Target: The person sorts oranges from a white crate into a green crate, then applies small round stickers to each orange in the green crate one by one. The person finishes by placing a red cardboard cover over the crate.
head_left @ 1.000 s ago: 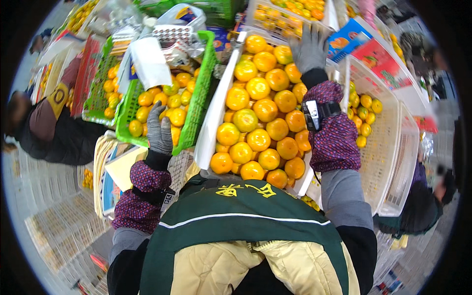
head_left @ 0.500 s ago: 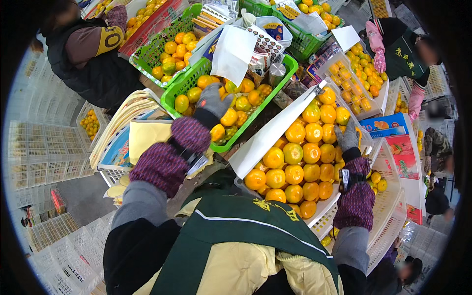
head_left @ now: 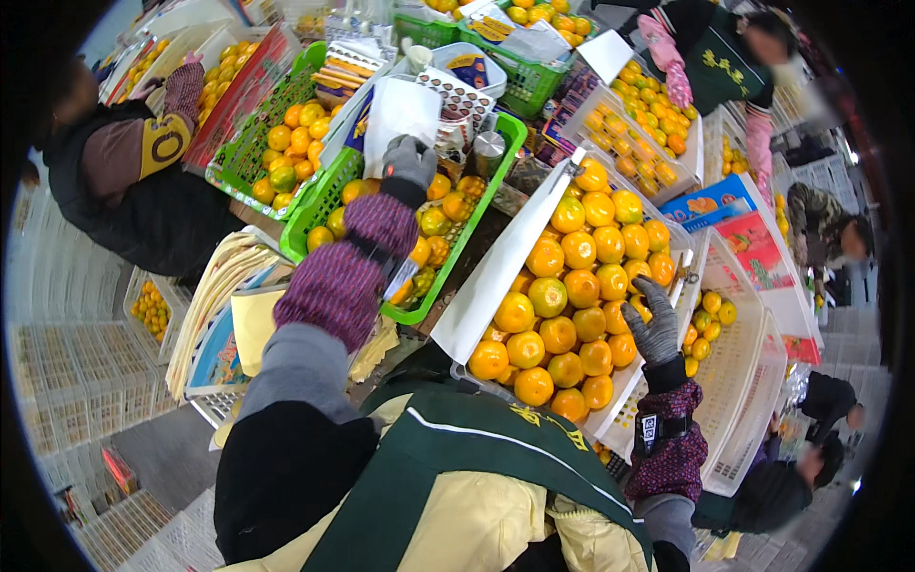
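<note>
My left hand (head_left: 408, 164), in a grey glove, is at the lower end of a sheet of white paper (head_left: 393, 112) above the green basket (head_left: 507, 143). Its fingers look curled onto the sheet; their tips are partly hidden. Orange-yellow mandarins (head_left: 434, 221) lie in the basket below the hand. My right hand (head_left: 656, 329), gloved too, has its fingers spread at the right side of a white-lined box (head_left: 486, 272). Mandarins (head_left: 558, 334) fill this box in rows, and the fingertips touch or nearly touch those at the edge.
A metal cylinder (head_left: 489, 153) and paper packets stand in the green basket's far end. A second green basket (head_left: 224, 181) of mandarins is to the left. Stacked yellowish sheets (head_left: 214, 296) are near my left arm. A white crate (head_left: 748, 381) stands right. Co-workers are at both sides.
The view has shifted, so things sit further left. My left hand has gone from the mandarins up to the white paper. My right hand has drawn back toward me, fingers spreading.
</note>
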Demonstrator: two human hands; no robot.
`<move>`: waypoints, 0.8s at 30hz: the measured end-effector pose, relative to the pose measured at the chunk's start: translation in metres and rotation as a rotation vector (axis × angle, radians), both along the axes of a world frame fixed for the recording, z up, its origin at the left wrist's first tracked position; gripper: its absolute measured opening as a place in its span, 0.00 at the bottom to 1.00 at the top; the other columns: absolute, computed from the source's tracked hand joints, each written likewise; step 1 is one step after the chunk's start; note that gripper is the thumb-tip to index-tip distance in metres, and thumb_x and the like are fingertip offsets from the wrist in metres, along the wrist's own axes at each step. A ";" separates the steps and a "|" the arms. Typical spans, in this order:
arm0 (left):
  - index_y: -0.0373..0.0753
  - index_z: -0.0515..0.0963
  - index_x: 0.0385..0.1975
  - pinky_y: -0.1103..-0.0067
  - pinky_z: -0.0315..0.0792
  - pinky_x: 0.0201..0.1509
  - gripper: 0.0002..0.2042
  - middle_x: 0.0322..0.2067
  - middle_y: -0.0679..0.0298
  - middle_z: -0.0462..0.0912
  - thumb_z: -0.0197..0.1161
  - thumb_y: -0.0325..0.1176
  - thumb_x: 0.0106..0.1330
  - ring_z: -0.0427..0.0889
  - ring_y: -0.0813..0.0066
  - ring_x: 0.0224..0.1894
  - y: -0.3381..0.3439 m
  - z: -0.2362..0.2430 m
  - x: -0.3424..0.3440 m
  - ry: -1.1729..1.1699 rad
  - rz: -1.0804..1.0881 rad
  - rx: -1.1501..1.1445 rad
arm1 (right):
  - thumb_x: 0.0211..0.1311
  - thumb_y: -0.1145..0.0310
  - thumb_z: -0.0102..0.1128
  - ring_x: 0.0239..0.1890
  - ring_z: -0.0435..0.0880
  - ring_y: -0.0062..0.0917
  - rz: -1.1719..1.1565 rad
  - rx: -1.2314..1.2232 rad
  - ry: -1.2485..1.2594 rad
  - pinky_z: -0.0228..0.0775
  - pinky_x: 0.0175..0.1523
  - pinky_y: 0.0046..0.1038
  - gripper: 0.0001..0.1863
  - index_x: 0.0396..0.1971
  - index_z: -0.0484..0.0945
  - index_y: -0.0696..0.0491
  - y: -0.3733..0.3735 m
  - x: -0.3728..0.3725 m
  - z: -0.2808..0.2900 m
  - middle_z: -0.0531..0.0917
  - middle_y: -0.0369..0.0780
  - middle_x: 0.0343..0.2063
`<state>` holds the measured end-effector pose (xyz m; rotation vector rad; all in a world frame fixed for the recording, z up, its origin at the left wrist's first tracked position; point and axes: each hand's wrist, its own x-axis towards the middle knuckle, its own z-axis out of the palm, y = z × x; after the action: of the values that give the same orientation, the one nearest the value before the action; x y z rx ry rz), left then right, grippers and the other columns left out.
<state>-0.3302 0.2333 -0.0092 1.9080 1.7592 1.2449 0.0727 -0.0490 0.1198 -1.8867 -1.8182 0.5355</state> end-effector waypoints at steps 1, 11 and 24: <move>0.33 0.79 0.33 0.67 0.74 0.48 0.15 0.32 0.52 0.81 0.66 0.42 0.64 0.80 0.57 0.39 -0.024 0.013 0.009 -0.002 -0.085 0.019 | 0.62 0.67 0.68 0.59 0.77 0.35 -0.100 -0.110 0.407 0.68 0.65 0.34 0.29 0.61 0.71 0.57 -0.004 -0.014 0.007 0.77 0.45 0.58; 0.38 0.78 0.46 0.64 0.75 0.54 0.18 0.44 0.52 0.80 0.59 0.47 0.68 0.79 0.51 0.49 -0.243 0.163 0.067 0.192 -1.439 -0.269 | 0.57 0.35 0.64 0.73 0.55 0.42 0.671 -0.339 1.254 0.53 0.72 0.48 0.52 0.71 0.54 0.54 -0.042 -0.130 0.082 0.54 0.47 0.72; 0.44 0.78 0.50 0.71 0.76 0.55 0.15 0.50 0.60 0.78 0.66 0.39 0.65 0.80 0.60 0.51 -0.341 0.187 0.138 0.360 -1.606 -0.468 | 0.59 0.43 0.67 0.70 0.60 0.46 0.852 -0.035 0.972 0.53 0.71 0.46 0.44 0.66 0.63 0.56 -0.161 -0.052 0.079 0.59 0.54 0.67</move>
<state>-0.1918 -0.1082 0.1775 2.2493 0.1028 -0.1028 0.0208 -0.2104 0.1988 -0.5089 -1.7549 1.4425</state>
